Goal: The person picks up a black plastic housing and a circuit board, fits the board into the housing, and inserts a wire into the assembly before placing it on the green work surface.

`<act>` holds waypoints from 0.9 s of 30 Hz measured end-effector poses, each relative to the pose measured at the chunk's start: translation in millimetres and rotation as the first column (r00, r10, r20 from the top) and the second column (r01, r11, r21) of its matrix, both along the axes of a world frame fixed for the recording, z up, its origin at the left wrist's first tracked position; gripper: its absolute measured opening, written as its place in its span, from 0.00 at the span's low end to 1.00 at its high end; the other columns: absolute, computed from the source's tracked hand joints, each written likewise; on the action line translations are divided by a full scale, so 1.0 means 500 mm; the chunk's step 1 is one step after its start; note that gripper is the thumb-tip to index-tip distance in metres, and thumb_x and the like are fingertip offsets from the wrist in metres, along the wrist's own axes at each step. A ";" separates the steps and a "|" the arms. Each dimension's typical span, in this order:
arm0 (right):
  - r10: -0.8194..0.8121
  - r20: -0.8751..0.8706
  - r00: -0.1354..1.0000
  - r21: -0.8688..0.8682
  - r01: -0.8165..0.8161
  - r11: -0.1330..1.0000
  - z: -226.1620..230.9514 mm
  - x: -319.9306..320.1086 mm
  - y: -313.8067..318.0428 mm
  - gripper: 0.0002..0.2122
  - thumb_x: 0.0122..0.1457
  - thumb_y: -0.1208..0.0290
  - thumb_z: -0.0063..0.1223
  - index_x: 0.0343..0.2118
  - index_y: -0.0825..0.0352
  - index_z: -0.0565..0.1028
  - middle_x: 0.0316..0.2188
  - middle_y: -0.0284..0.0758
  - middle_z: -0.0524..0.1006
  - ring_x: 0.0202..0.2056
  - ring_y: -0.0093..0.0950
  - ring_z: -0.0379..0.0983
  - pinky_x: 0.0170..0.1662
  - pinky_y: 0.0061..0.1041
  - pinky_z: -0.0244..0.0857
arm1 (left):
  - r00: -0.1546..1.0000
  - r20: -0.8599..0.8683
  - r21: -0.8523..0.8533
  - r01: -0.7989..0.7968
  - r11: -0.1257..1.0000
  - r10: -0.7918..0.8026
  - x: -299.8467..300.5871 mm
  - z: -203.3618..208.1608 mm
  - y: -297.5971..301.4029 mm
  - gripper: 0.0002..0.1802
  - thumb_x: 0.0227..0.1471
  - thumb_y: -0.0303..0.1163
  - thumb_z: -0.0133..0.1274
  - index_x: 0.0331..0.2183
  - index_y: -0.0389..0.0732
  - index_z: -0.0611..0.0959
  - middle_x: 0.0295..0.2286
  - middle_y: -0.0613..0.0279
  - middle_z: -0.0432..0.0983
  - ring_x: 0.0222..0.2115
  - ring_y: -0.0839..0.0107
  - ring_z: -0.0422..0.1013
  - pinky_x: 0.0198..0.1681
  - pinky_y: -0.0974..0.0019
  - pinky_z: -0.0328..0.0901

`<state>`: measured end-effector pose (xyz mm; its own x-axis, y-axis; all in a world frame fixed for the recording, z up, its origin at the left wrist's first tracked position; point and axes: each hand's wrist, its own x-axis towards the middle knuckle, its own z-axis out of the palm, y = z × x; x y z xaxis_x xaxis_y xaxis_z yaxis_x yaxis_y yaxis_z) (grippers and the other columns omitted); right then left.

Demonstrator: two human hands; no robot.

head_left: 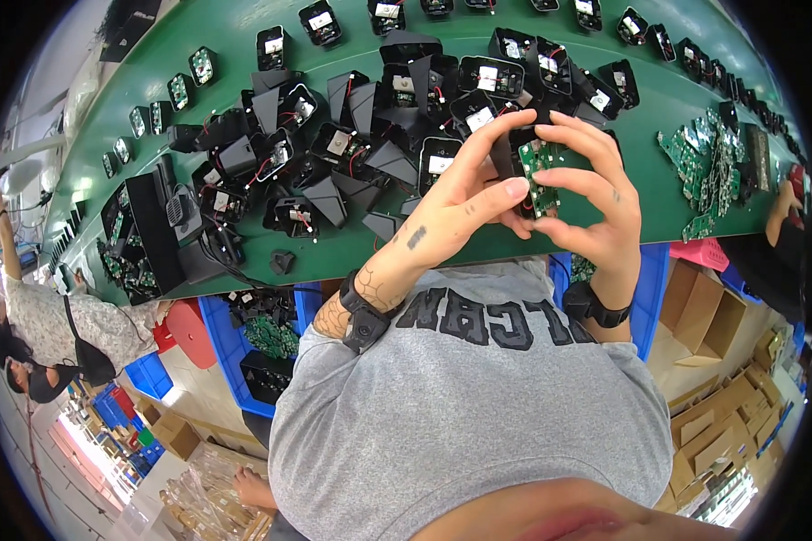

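Grey printed T-shirt (469, 406) fills the near side. Just past it, over the bench (659, 206), the left hand (480, 176) and right hand (609, 203) are both clamped on a green circuit board (539, 200), thumbs and fingers at its edges. Black plastic housings (323, 200) lie piled farther off and left; loose circuit boards (699, 167) are heaped right.
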<state>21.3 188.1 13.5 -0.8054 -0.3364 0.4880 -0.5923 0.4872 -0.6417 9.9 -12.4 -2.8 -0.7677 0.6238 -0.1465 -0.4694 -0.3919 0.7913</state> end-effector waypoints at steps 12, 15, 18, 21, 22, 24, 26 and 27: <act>0.308 0.315 0.898 -0.733 0.024 0.680 -0.036 -0.014 0.052 0.36 0.43 0.59 0.67 0.52 0.79 0.67 0.46 0.37 0.66 0.41 0.29 0.72 0.41 0.25 0.67 | 0.963 -0.086 -0.058 -0.260 0.964 0.255 0.018 0.035 0.011 0.41 0.51 0.26 0.58 0.62 0.47 0.56 0.46 0.57 0.67 0.39 0.73 0.71 0.37 0.69 0.72; 0.448 0.474 0.758 -0.665 -0.025 0.746 -0.019 -0.002 0.008 0.30 0.38 0.76 0.66 0.49 0.72 0.70 0.48 0.32 0.62 0.35 0.19 0.70 0.33 0.18 0.65 | 0.891 -0.280 -0.143 -0.406 0.903 0.356 0.035 0.027 0.022 0.40 0.50 0.25 0.59 0.60 0.45 0.58 0.44 0.60 0.68 0.38 0.75 0.71 0.37 0.71 0.71; 0.425 0.611 0.668 -0.622 0.073 0.780 -0.027 0.006 -0.013 0.26 0.41 0.82 0.62 0.47 0.70 0.70 0.46 0.31 0.64 0.37 0.19 0.70 0.35 0.16 0.66 | 0.755 -0.589 -0.335 -0.552 0.764 0.287 0.043 0.017 0.030 0.36 0.46 0.26 0.61 0.56 0.44 0.66 0.43 0.59 0.69 0.31 0.75 0.72 0.34 0.71 0.70; 0.404 0.531 0.745 -0.620 0.016 0.784 -0.076 -0.002 -0.001 0.19 0.49 0.82 0.59 0.45 0.70 0.70 0.39 0.28 0.72 0.39 0.17 0.69 0.39 0.13 0.62 | 0.701 -0.676 -0.356 -0.580 0.733 0.227 0.038 0.012 0.035 0.33 0.45 0.30 0.62 0.53 0.42 0.69 0.41 0.56 0.71 0.27 0.71 0.72 0.32 0.68 0.69; 0.392 0.566 0.726 -0.614 0.054 0.787 -0.076 0.005 -0.003 0.17 0.51 0.82 0.58 0.44 0.70 0.70 0.38 0.28 0.72 0.38 0.16 0.68 0.39 0.13 0.61 | 0.707 -0.661 -0.346 -0.586 0.733 0.253 0.039 0.015 0.032 0.32 0.45 0.31 0.62 0.52 0.41 0.70 0.39 0.55 0.72 0.27 0.69 0.73 0.33 0.66 0.69; 0.405 0.561 0.721 -0.640 0.067 0.766 -0.086 0.008 -0.001 0.12 0.56 0.83 0.55 0.43 0.70 0.71 0.37 0.28 0.72 0.37 0.14 0.68 0.38 0.12 0.60 | 0.714 -0.685 -0.426 -0.552 0.716 0.143 0.043 0.043 0.008 0.33 0.47 0.34 0.61 0.54 0.43 0.68 0.37 0.57 0.74 0.30 0.72 0.74 0.34 0.68 0.70; 0.355 0.556 0.752 -0.583 0.048 0.811 -0.093 0.006 -0.002 0.10 0.57 0.83 0.55 0.42 0.70 0.72 0.36 0.27 0.73 0.35 0.13 0.68 0.36 0.11 0.58 | 0.659 -0.738 -0.378 -0.581 0.721 0.144 0.044 0.034 -0.001 0.33 0.46 0.37 0.61 0.53 0.43 0.69 0.37 0.54 0.75 0.27 0.71 0.74 0.33 0.67 0.69; 0.322 0.560 0.763 -0.545 0.047 0.837 -0.096 0.004 -0.002 0.10 0.56 0.82 0.55 0.41 0.70 0.72 0.35 0.27 0.74 0.35 0.13 0.68 0.36 0.11 0.58 | 0.700 -0.705 -0.428 -0.547 0.719 0.112 0.047 0.042 -0.012 0.32 0.46 0.36 0.61 0.53 0.43 0.69 0.37 0.53 0.75 0.27 0.70 0.74 0.33 0.67 0.69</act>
